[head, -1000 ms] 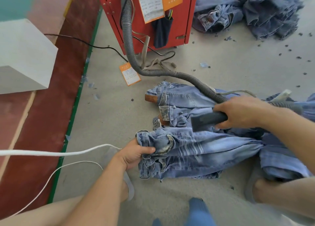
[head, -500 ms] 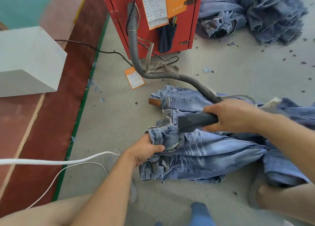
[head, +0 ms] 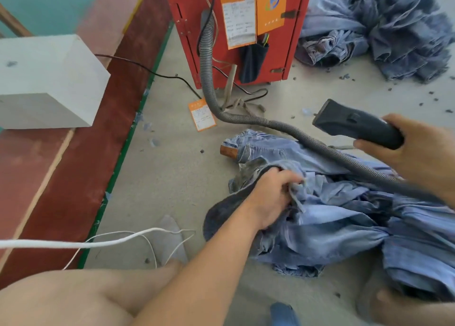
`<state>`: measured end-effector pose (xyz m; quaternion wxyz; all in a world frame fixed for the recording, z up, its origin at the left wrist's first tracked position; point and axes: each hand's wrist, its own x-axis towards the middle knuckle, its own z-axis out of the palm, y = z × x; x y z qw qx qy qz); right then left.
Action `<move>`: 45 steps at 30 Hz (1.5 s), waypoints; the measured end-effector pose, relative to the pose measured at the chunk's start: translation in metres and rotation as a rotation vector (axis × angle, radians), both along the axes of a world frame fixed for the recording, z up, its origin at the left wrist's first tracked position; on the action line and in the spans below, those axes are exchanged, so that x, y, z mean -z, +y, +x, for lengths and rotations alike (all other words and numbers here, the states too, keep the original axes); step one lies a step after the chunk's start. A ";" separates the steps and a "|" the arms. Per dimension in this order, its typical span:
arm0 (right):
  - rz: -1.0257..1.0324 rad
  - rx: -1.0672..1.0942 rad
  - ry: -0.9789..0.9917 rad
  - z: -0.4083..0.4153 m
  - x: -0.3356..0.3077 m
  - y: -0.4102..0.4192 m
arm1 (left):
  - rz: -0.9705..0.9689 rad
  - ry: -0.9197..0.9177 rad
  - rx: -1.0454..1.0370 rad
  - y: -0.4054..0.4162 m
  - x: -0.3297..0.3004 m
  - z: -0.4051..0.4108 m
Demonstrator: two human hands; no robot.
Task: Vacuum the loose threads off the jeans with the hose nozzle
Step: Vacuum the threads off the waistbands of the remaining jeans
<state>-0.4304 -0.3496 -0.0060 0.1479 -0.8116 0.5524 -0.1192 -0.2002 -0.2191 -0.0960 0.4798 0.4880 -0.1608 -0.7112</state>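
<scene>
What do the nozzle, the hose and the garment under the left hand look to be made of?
Nozzle: likely hard plastic, matte black, moulded flat shape. Hose: flexible ribbed plastic, grey, corrugated rings. Jeans: light-blue washed denim, faded streaks and stitched seams.

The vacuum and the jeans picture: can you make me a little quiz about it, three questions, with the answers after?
1. True or false: the nozzle is pressed flat on the jeans.
2. Which hand grips the nozzle? A) left hand B) right hand C) neither
3. Fill in: the grey hose runs back to a ____ cabinet.

Key
1. False. The nozzle is lifted above the floor, away from the denim.
2. B. The right hand holds it, while the left hand bunches up the jeans.
3. Red. The hose meets the red cabinet, which has orange papers on its front.
</scene>
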 end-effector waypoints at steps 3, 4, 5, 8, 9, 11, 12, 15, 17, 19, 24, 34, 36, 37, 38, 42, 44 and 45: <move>-0.028 0.157 -0.076 -0.047 0.021 -0.034 | -0.268 -0.728 0.443 -0.004 0.001 -0.034; -0.043 0.181 -0.106 -0.064 0.029 -0.045 | -0.324 -0.999 0.580 0.005 0.014 -0.049; -0.052 0.189 -0.122 -0.078 0.038 -0.052 | -0.344 -1.145 0.700 0.020 0.026 -0.064; -0.028 0.159 -0.092 -0.092 0.057 -0.058 | -0.358 -1.078 1.172 0.075 0.069 -0.100; -0.015 0.150 -0.065 -0.088 0.057 -0.055 | -0.324 -0.949 1.284 0.089 0.083 -0.105; 0.005 0.124 -0.010 -0.077 0.050 -0.043 | -0.018 -0.564 1.230 0.106 0.108 -0.102; 0.020 0.113 0.021 -0.069 0.045 -0.036 | 0.190 -0.430 1.047 0.113 0.118 -0.098; 0.057 0.082 0.057 -0.043 0.030 -0.013 | 0.829 -0.339 0.181 0.129 0.140 -0.072; 0.085 0.061 0.063 -0.029 0.021 -0.002 | 1.000 -0.290 -0.328 0.137 0.151 -0.045; 0.080 0.017 0.078 -0.021 0.016 0.005 | 1.021 -0.070 -0.666 0.137 0.157 -0.020; 0.097 -0.061 0.139 0.001 0.007 0.018 | 0.809 0.497 -1.034 0.127 0.164 0.017; 0.138 -0.129 0.048 0.012 -0.002 0.024 | 0.236 0.545 -0.648 0.081 0.097 0.024; 0.158 -0.139 0.013 0.010 -0.006 0.025 | 0.141 0.502 -0.554 0.070 0.074 0.024; 0.162 -0.148 0.005 0.009 -0.009 0.026 | 0.108 0.488 -0.521 0.065 0.064 0.024; 0.169 -0.165 0.006 0.007 -0.011 0.027 | 0.078 0.475 -0.503 0.062 0.057 0.024; 0.225 -0.273 0.072 -0.006 -0.016 0.037 | -0.017 0.456 -0.457 0.052 0.037 0.021; 0.239 -0.348 0.114 -0.010 -0.017 0.042 | -0.032 0.439 -0.420 0.050 0.033 0.018; 0.242 -0.381 0.132 -0.011 -0.017 0.045 | -0.025 0.428 -0.411 0.050 0.033 0.018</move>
